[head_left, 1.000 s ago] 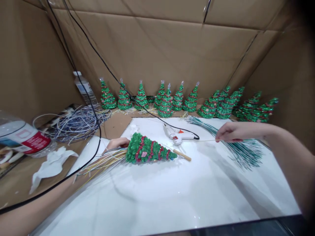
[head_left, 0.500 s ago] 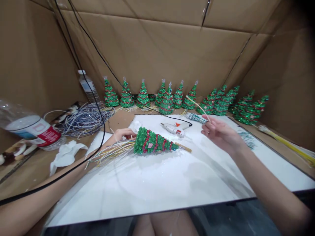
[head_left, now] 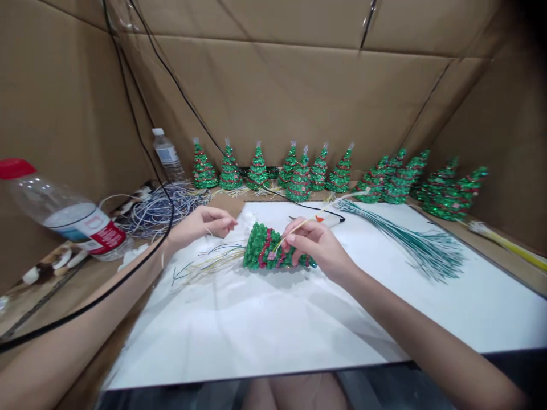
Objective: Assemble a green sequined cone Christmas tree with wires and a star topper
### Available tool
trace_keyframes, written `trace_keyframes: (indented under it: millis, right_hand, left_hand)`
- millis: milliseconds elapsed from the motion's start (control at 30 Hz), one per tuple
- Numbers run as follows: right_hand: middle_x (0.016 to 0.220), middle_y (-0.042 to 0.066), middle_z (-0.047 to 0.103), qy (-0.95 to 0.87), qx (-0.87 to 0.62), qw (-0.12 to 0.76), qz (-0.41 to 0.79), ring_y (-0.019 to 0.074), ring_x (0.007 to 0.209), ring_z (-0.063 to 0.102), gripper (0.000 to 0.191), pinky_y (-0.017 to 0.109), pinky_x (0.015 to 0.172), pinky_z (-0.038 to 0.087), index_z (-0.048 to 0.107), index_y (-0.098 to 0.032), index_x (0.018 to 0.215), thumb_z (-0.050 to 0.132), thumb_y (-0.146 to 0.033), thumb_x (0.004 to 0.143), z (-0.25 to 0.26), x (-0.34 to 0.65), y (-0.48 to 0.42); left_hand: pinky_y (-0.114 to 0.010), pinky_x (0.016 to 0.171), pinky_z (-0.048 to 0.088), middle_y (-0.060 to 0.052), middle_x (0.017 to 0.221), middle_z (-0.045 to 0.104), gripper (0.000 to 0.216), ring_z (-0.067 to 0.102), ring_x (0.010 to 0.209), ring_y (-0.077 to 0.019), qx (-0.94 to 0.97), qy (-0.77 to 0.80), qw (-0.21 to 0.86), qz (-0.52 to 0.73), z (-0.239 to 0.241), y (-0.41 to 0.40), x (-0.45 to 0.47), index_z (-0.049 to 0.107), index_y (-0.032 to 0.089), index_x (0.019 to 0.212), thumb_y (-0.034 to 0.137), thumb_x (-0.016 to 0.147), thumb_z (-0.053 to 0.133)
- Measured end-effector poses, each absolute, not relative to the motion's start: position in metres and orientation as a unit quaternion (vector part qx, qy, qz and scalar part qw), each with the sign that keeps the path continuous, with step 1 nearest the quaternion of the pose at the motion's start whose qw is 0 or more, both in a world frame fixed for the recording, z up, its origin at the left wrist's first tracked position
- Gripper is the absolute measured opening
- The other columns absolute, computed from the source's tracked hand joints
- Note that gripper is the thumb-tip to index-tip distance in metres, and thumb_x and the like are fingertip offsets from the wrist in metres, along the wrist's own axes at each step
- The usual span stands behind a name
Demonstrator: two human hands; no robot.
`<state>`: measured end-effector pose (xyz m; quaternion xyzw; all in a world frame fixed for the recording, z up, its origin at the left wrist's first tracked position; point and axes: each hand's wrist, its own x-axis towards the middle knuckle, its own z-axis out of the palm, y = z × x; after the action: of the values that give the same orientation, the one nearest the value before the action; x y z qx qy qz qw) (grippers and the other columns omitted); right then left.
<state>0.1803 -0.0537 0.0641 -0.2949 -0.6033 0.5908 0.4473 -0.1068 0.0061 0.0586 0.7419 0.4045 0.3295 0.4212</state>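
A green beaded tree [head_left: 265, 250] with red bands lies on its side on the white sheet [head_left: 265, 330], loose wire ends [head_left: 205, 265] trailing from its base to the left. My right hand [head_left: 314, 245] rests on the tree's narrow end, fingers closed on a thin pale stick [head_left: 318, 217] that slants up to the right. My left hand [head_left: 205, 221] hovers just left of the tree's base, fingers curled in a loose pinch; I cannot make out anything in them.
A row of finished beaded trees [head_left: 299, 171] lines the cardboard back wall. Green wire bundle [head_left: 405, 239] lies right. Coiled wires [head_left: 162, 205], a water bottle [head_left: 168, 159] and a tilted bottle [head_left: 72, 213] sit left. A black cable [head_left: 141, 250] crosses my left arm.
My right hand came in from the right with the thin stick and now rests on the tree. The tree shifted slightly. My left hand lifted off the base.
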Motion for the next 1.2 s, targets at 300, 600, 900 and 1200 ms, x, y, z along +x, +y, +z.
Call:
trace_keyframes:
  millis: [300, 600, 900, 1200]
  right_hand:
    - [0.074, 0.002, 0.065, -0.668, -0.335, 0.393, 0.535, 0.0076, 0.055, 0.053, 0.012, 0.017, 0.044, 0.044, 0.063, -0.016, 0.080, 0.064, -0.029, 0.082, 0.046, 0.159, -0.059]
    - [0.083, 0.005, 0.069, -0.774, -0.332, 0.437, 0.316, 0.0129, 0.070, 0.063, 0.008, 0.020, 0.050, 0.047, 0.065, -0.017, 0.086, 0.058, -0.021, 0.084, 0.036, 0.165, -0.067]
    - [0.085, 0.006, 0.069, -0.815, -0.225, 0.502, 0.181, 0.0143, 0.080, 0.064, 0.017, 0.023, 0.059, 0.051, 0.063, -0.017, 0.090, 0.058, -0.004, 0.081, 0.035, 0.165, -0.067]
    - [0.089, 0.007, 0.067, -0.834, -0.218, 0.492, 0.122, 0.0139, 0.080, 0.063, 0.021, 0.025, 0.064, 0.054, 0.061, -0.018, 0.090, 0.060, -0.002, 0.077, 0.036, 0.173, -0.066]
  left_hand:
    - [-0.024, 0.076, 0.047, -0.004, 0.084, 0.071, 0.011, 0.063, 0.077, -0.0147, 0.894, 0.331, 0.286, 0.100, 0.088, -0.019, -0.088, 0.073, 0.017, 0.084, 0.023, 0.079, 0.066]
    - [-0.025, 0.079, 0.043, -0.005, 0.101, 0.063, 0.018, 0.061, 0.091, -0.0197, 0.920, 0.339, 0.162, 0.114, 0.079, -0.035, -0.072, 0.065, 0.017, 0.095, 0.018, 0.077, 0.062]
    - [-0.023, 0.072, 0.041, -0.003, 0.084, 0.057, 0.021, 0.054, 0.078, -0.0138, 0.889, 0.290, 0.304, 0.182, 0.065, -0.028, -0.066, 0.062, 0.013, 0.079, 0.034, 0.085, 0.063]
    - [-0.023, 0.066, 0.038, 0.000, 0.075, 0.052, 0.028, 0.049, 0.071, -0.0119, 0.837, 0.317, 0.381, 0.231, 0.060, -0.030, -0.060, 0.058, 0.014, 0.071, 0.036, 0.087, 0.057]
